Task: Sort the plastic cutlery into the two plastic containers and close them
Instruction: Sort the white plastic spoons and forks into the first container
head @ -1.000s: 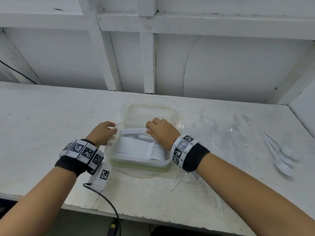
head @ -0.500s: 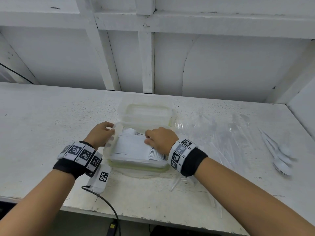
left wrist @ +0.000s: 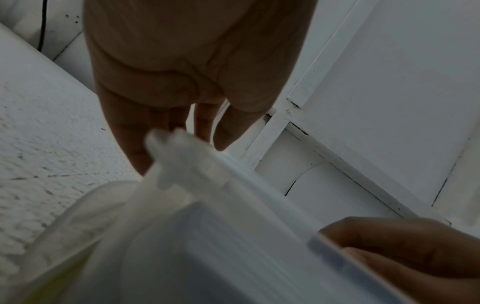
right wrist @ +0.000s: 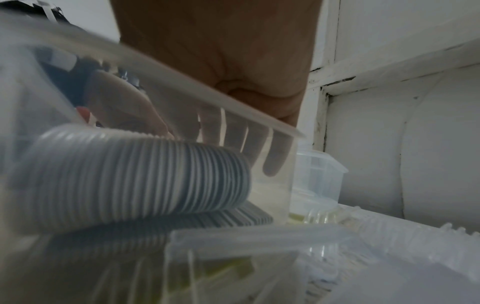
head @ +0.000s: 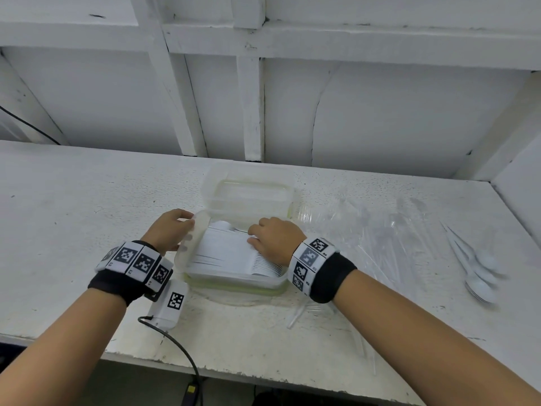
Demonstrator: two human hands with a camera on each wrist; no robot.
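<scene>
On the white painted worktop [head: 73, 200], our left hand [head: 168, 230] holds the left wall of the clear rectangular plastic container [head: 234, 284], fingers curled on its rim. Inside lies a nested row of white plastic spoons [head: 231, 250], long axis left to right, bowls to the right. Our right hand [head: 276, 240] presses on them with bent fingers; whether this grip pinches any spoon we cannot tell. If we press unevenly, the row may fan out and block the lid. The second clear container [head: 248, 191] stands behind, and loose white spoons [head: 477, 273] wait far right.
</scene>
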